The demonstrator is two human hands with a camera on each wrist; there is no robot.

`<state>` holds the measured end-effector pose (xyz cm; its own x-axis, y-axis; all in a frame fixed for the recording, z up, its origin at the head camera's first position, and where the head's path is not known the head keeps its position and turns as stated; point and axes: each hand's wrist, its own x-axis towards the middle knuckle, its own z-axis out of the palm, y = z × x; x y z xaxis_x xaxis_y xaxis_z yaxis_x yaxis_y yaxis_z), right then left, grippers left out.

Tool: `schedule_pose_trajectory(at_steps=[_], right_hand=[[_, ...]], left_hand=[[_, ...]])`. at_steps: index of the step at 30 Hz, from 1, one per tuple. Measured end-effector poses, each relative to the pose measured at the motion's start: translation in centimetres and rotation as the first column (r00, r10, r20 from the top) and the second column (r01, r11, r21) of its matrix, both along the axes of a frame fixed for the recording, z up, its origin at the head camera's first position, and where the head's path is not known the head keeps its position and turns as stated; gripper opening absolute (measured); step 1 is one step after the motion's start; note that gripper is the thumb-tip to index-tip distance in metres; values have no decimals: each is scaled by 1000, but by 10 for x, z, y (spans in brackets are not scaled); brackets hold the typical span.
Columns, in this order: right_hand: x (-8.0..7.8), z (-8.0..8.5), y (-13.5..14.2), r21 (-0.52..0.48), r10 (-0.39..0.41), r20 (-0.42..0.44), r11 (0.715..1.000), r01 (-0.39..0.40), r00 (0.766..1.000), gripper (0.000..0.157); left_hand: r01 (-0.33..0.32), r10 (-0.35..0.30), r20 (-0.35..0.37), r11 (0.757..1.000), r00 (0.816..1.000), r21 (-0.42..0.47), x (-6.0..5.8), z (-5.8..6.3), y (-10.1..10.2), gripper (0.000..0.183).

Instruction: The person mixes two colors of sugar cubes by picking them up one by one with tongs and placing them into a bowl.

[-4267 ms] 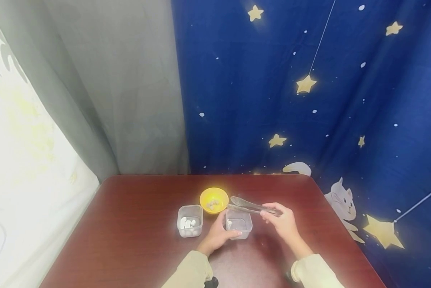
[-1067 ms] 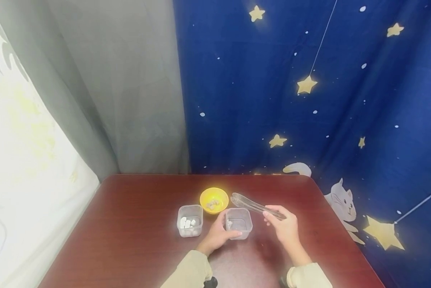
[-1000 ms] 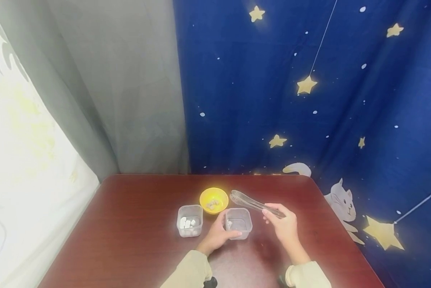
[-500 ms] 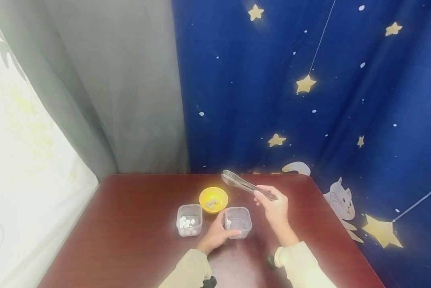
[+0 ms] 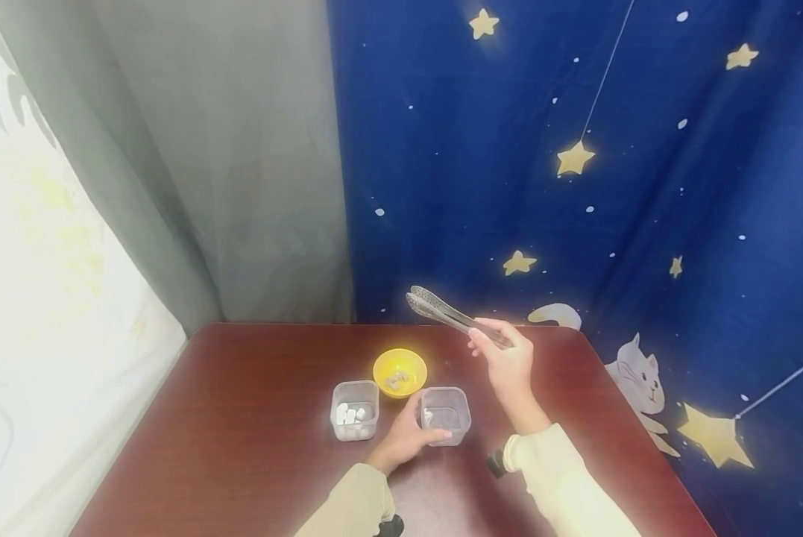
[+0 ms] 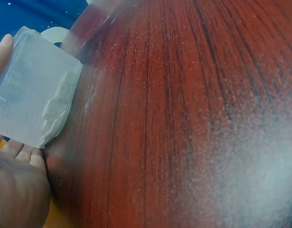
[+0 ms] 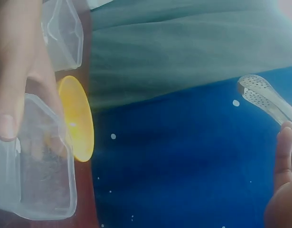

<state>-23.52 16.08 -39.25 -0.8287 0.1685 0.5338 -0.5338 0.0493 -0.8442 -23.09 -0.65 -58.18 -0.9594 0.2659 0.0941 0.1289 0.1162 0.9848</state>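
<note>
My left hand [image 5: 402,440] holds the right-hand clear plastic container [image 5: 453,437], with the thumb along its near side. A little whitish material [image 6: 60,104] shows through the container wall in the left wrist view. My right hand [image 5: 508,362] grips metal tongs [image 5: 444,309] by the handle end, raised above the back of the table. Their perforated tips [image 7: 255,88] lie close together in the right wrist view, with nothing plainly visible between them. Just behind the container sits a yellow bowl [image 5: 401,359] with several greyish pieces inside.
A second clear container [image 5: 362,392] with several white pieces stands to the left, beside the bowl. All of this is on a dark red wooden table [image 5: 260,440]. Grey and blue star-patterned curtains [image 5: 441,186] hang behind the table's far edge.
The tongs, spread apart in the oldest frame, have come together. My right hand has lifted them up and leftward, away from the container. The left hand and containers have stayed put.
</note>
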Motion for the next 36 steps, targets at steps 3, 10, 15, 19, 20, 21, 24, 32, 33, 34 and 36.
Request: schedule_pose_trajectory(at_steps=[3,10,15,19,20,21,24,32,33,34,36], right_hand=[[-2,0,-1,-13,2,9,1000,-2,1000,22],[1,-7,2,-16,-6,55,1000,7,998,23],[4,-17,5,6,-10,84,1000,9,996,24],[7,-26,11,34,-16,125,999,12,992,23],[7,-29,12,41,-14,134,999,9,991,23],[8,-31,14,47,-10,144,999,4,990,23],[10,-37,21,79,2,170,997,-16,985,24],[9,-72,45,172,22,227,983,-63,974,25],[8,-78,48,170,22,233,983,-64,972,26],[7,-84,52,169,20,244,984,-62,970,25],[7,-93,58,169,19,256,983,-64,966,25]], left_hand=[[1,-1,0,1000,1000,-7,0,0,0,82],[-2,2,-10,1000,1000,-5,0,-1,0,84],[-2,2,-6,1000,1000,4,0,0,1,83],[-2,1,-3,1000,1000,-8,0,0,0,83],[-2,2,-4,1000,1000,-9,0,-1,0,83],[-3,3,-5,1000,1000,-12,0,-1,0,83],[-8,7,-13,1000,1000,-20,-1,-1,1,83],[-12,12,-12,999,1000,-32,-2,-2,2,84],[-14,14,-14,999,1000,-32,-2,-3,2,84],[-16,15,-14,999,1000,-33,-2,-3,2,84],[-17,16,-14,999,1000,-36,-2,-3,2,84]])
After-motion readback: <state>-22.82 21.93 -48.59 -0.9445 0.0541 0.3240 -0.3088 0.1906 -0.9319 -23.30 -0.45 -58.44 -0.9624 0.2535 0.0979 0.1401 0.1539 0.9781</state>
